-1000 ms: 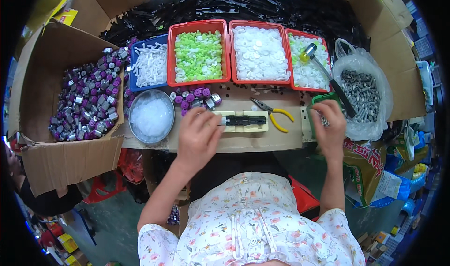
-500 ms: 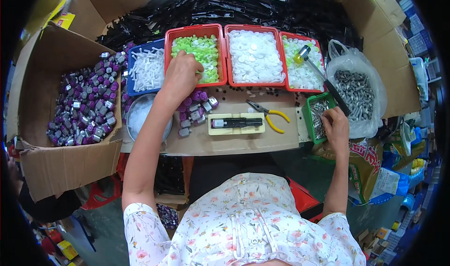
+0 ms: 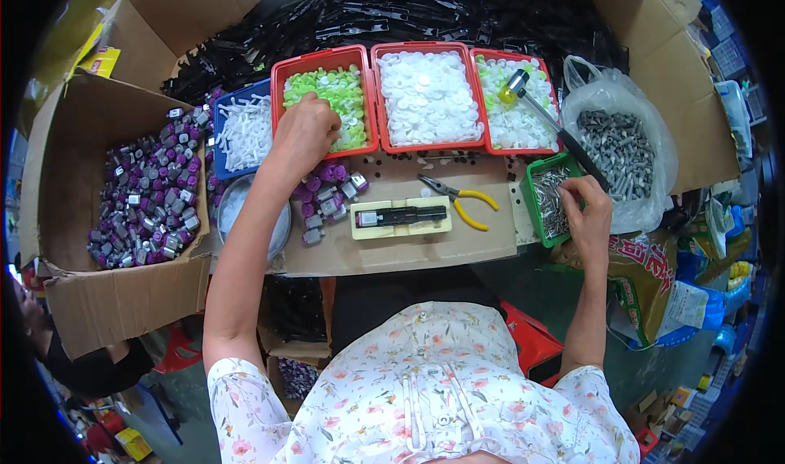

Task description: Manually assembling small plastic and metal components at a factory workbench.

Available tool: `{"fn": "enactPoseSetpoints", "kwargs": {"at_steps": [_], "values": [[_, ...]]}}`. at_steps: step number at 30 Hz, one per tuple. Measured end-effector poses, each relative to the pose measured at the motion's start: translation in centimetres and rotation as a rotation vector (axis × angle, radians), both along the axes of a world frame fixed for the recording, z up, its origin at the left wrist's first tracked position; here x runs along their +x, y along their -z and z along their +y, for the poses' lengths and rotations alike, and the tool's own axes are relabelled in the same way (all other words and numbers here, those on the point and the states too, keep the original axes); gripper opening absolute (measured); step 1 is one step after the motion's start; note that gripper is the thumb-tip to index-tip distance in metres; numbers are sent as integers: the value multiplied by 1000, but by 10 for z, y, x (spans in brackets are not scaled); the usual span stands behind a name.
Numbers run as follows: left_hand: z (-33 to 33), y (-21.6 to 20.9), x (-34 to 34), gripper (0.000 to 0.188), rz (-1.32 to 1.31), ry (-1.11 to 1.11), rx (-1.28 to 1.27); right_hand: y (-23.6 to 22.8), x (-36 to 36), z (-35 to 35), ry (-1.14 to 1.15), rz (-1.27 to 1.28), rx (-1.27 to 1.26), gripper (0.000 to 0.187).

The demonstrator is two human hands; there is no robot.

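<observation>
My left hand (image 3: 306, 130) is over the red tray of green caps (image 3: 327, 88), its fingers curled down and closed among the small pieces; what they pinch is hidden. At the green box of metal pins (image 3: 551, 198), my right hand (image 3: 589, 212) has thumb and fingers bent together over the box's right side, and I cannot make out what is between them. Between the hands, a cream fixture (image 3: 401, 230) cradles a black strip-like part (image 3: 413, 215) with a silver-and-purple block at its left end. Yellow-handled pliers (image 3: 466, 201) lie right of it.
White discs fill a red tray (image 3: 429, 96); mixed caps fill another, with a hammer (image 3: 544, 116) across it. White pegs (image 3: 245, 129) sit in a blue tray. Purple-and-silver blocks (image 3: 151, 194) fill a carton. A plastic bag (image 3: 621, 96) holds grey metal parts. Black strips (image 3: 392, 10) heap behind.
The whole view has shifted slightly, so the trays sit a little further left. Both hands stay at the same containers, with the right fingers bent slightly differently over the pins.
</observation>
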State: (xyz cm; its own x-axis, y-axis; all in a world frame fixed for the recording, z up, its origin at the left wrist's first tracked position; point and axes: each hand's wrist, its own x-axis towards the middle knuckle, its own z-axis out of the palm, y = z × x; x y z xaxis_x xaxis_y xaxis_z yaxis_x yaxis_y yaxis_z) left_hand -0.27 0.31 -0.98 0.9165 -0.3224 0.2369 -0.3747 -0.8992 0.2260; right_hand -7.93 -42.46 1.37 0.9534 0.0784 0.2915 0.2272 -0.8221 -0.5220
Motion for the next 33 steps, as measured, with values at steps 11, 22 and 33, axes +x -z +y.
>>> {"fn": "enactPoseSetpoints", "kwargs": {"at_steps": [11,22,33], "values": [[-24,-37,-43,10,417,-306,-1243,-6,-4,71,-168,-1,370,7],[-90,0,-127,17,1030,-185,-2255,-10,-14,167,-520,56,880,8],[-106,-1,-135,20,1076,-108,-2257,-9,-21,154,-495,41,813,7]]}}
